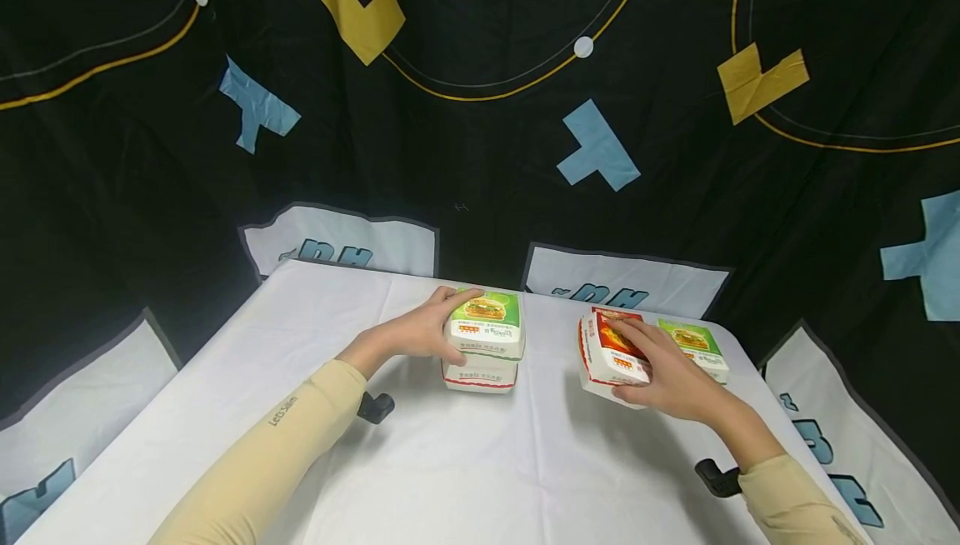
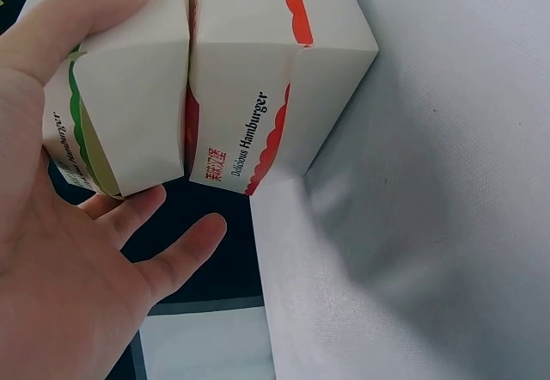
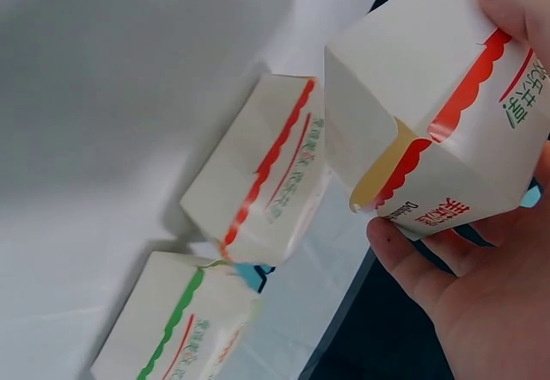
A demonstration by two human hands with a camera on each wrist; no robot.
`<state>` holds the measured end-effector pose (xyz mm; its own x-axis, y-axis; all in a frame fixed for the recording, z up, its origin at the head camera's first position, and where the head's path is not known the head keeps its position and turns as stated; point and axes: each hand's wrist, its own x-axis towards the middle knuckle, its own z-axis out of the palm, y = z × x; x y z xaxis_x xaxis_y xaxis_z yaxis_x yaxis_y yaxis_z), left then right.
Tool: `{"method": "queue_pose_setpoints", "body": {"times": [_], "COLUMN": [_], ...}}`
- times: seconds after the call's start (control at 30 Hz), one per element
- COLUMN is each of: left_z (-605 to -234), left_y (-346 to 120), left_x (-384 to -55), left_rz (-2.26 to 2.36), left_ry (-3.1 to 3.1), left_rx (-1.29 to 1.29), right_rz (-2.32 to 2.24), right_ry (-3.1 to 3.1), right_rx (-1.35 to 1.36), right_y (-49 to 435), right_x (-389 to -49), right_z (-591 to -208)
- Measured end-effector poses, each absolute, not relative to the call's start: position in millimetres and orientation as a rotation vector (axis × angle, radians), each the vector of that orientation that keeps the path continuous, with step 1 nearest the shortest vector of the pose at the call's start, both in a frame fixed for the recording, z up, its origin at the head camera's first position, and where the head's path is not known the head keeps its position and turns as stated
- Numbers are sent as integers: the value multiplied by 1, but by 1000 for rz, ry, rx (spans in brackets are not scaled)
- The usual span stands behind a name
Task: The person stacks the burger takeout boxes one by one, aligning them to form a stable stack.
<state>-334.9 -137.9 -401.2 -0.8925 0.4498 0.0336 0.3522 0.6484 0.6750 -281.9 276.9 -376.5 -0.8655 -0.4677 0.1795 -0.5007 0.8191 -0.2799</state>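
On the left of the table, my left hand (image 1: 435,324) grips a green-topped hamburger box (image 1: 491,320), thumb on its near side and fingers round the far side. Directly beneath sits a red-trimmed box (image 1: 480,377), its lid covered. To the right, my right hand (image 1: 663,366) holds a hamburger box with a red top (image 1: 618,345), tilted and apart from the table. The right wrist view shows another red-trimmed box (image 3: 266,169) standing below it, mostly hidden in the head view. Beside that is a second green-topped box (image 1: 693,341).
A white cloth covers the table (image 1: 465,478), whose far edge runs close behind the boxes. Behind hangs a black curtain (image 1: 472,178) with gold and blue patches. Dark wrist mounts (image 1: 375,407) stick out below both forearms.
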Motion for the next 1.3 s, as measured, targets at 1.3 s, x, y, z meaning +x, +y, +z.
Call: {"method": "queue_pose_setpoints", "body": {"times": [1.3], "left_z": [-401], "left_y": [-139], "left_x": [-335], "left_rz": [1087], "left_ry": [2710], "left_rx": [663], "right_rz": [556], "right_ry": [-2833], "right_rx": [801], "right_y": [231], "right_x": [-295], "right_z": [-359]}}
